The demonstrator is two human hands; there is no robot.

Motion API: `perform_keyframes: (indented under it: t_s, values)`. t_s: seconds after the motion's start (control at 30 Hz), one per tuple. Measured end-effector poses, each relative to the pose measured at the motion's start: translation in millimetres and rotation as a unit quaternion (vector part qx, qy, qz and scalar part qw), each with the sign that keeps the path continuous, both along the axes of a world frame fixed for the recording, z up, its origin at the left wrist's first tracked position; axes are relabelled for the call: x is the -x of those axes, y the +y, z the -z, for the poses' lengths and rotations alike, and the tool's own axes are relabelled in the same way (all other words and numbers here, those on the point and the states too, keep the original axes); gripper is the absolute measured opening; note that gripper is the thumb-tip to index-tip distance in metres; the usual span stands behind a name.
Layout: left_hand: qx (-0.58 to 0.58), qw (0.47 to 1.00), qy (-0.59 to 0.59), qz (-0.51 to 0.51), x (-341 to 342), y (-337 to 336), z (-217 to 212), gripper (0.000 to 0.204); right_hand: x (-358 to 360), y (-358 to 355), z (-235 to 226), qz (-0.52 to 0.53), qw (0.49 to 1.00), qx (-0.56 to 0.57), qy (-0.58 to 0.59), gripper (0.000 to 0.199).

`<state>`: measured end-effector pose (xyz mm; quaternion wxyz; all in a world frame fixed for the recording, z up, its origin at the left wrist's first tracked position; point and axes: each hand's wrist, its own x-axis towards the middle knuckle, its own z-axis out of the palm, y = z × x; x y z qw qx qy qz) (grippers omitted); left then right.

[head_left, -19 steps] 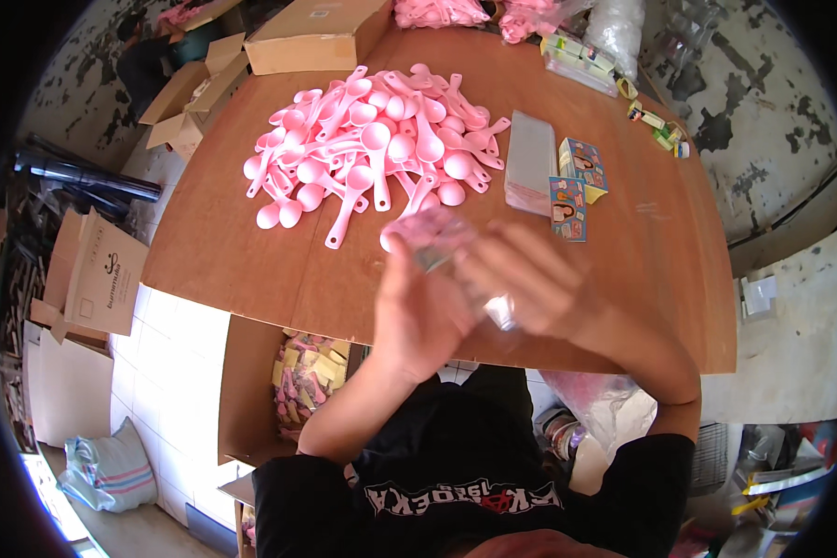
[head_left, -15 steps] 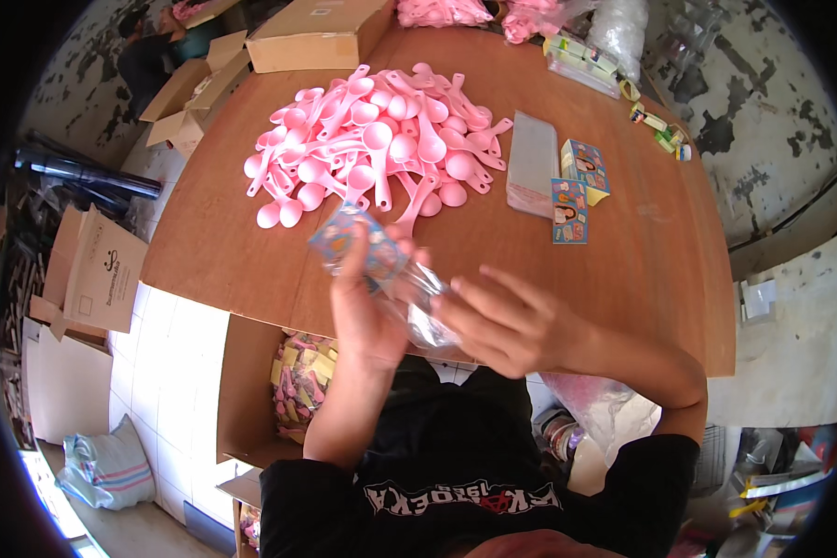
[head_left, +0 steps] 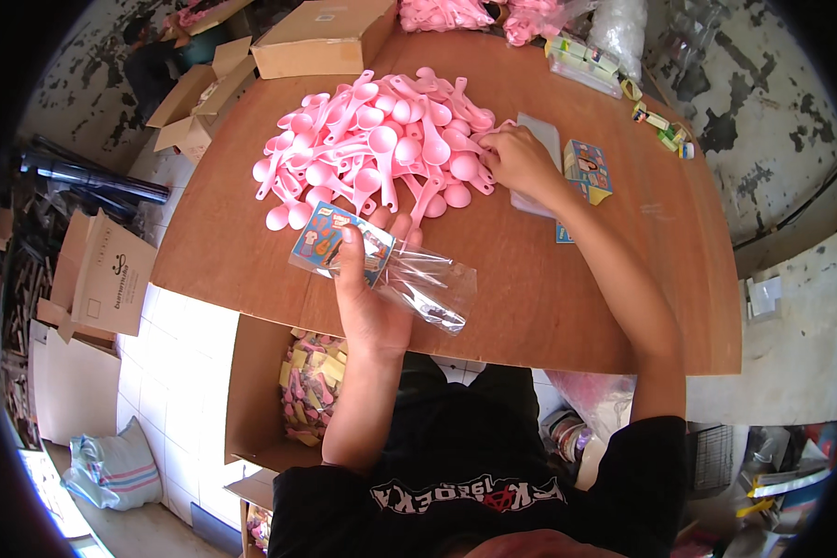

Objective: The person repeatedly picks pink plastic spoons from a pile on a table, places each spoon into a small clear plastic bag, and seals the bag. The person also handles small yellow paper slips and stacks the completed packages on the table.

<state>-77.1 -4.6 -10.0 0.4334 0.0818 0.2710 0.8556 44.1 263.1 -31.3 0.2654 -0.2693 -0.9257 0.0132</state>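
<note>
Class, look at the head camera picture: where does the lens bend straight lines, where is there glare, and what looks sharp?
Head view: the table edges bow toward the dark round rim; sunlight glares on the floor tiles at lower left; the clear bag in the left hand shows small highlights; the pink spoons by the right hand look sharp.

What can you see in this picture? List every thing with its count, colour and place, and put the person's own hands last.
pink plastic spoons: large pile, pink, table middle.
clear bag with picture card: one, transparent with blue card, in left hand.
picture cards: small stack, multicoloured, right of pile.
clear bags: flat stack, by right hand.
cardboard box: one, brown, table far edge.
open carton of packed bags: one, brown, below table edge.
wooden table: one, brown.
left hand: holds the bag.
right hand: on the spoon pile's edge.
</note>
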Motion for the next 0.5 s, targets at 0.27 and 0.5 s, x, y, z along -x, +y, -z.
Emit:
perform_keyframes:
  t_s: [0.27, 0.5]
  values:
    - [-0.048, 0.998, 0.026, -0.029, 12.1, 8.2, -0.9, 0.070, -20.4, -25.1, -30.7, 0.021, 0.996, 0.050, 0.066, 0.017]
    - [-0.064, 0.998, 0.007, -0.004, 14.8, 10.9, -5.5, 0.072, -37.0, -64.0, -43.6, -0.026, 0.977, 0.170, 0.126, 0.022]
